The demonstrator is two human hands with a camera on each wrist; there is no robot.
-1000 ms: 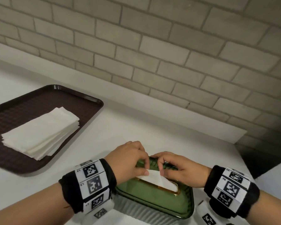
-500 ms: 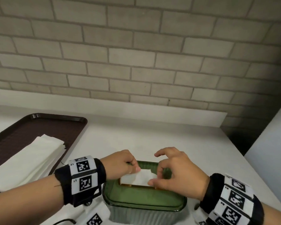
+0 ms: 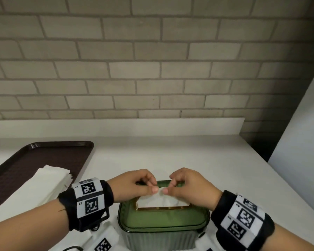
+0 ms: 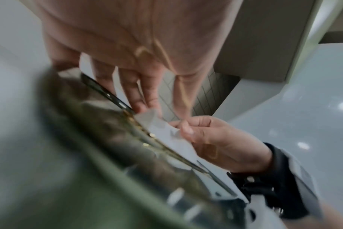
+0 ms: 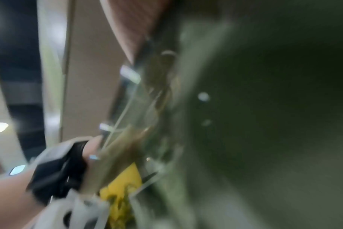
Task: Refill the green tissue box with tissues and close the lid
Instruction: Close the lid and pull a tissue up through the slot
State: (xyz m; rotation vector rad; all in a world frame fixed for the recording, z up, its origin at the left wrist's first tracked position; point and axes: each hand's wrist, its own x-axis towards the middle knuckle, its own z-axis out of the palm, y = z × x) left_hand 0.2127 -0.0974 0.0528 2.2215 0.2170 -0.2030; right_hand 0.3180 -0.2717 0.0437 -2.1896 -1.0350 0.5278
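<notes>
The left hand (image 3: 132, 185) and the right hand (image 3: 187, 187) meet thumb to thumb, and each pinches the top edge of one white tissue (image 3: 161, 200) between them. The tissue rises from the gold-rimmed slot just under the fingers — the slot lies in the closed lid of the green tissue box (image 3: 163, 220). The box stands upright below both wrists on the white counter (image 3: 170, 156), its long axis running from the left hand to the right. Well to the left of the left hand, a stack of tissues (image 3: 43, 185) lies on a brown tray (image 3: 62, 153).

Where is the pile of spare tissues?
In the head view, the tissue pile lies on the brown tray, left of the green tissue box.
</notes>
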